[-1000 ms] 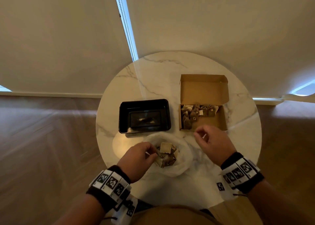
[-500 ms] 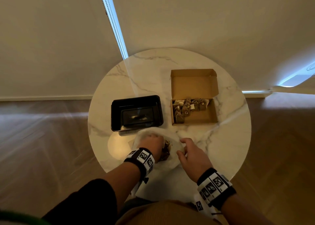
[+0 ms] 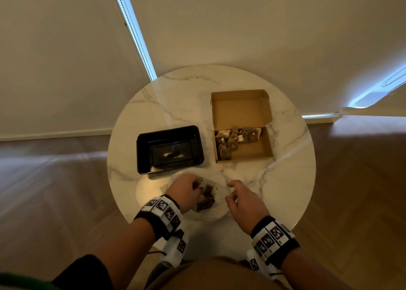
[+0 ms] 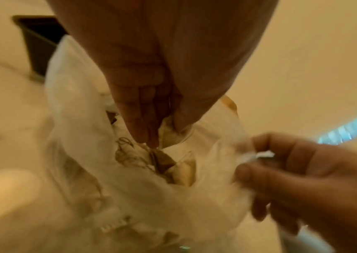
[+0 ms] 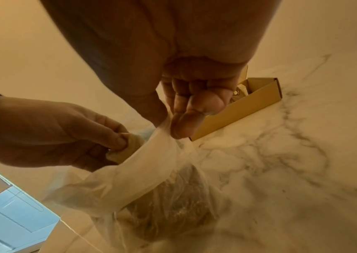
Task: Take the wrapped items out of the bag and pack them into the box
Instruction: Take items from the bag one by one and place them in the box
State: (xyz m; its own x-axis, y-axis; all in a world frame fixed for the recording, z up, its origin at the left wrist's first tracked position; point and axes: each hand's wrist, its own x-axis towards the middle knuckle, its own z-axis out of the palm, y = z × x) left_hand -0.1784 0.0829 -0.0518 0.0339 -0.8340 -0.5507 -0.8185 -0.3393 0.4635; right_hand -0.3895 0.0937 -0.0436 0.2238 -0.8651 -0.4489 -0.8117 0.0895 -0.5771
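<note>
A thin clear plastic bag (image 3: pixel 216 210) lies on the near part of the round marble table (image 3: pixel 180 105), with several brown wrapped items (image 3: pixel 206 198) inside. My left hand (image 3: pixel 186 190) reaches into the bag's mouth and pinches one pale wrapped item (image 4: pixel 168 135) between thumb and fingers. My right hand (image 3: pixel 239 198) pinches the bag's right rim (image 5: pixel 164 135) and holds it open. The open cardboard box (image 3: pixel 257 151) stands farther back on the right, with several wrapped items (image 3: pixel 232 140) in its left and rear part.
A black plastic tray (image 3: pixel 169 149) sits left of the box, just behind the bag. The table edge curves close to my body. Wooden floor lies all around, and a pale wall with a bright strip stands behind the table.
My left hand went deeper into the bag and took hold of a wrapped item. My right hand came from near the box to the bag's rim and pinched it.
</note>
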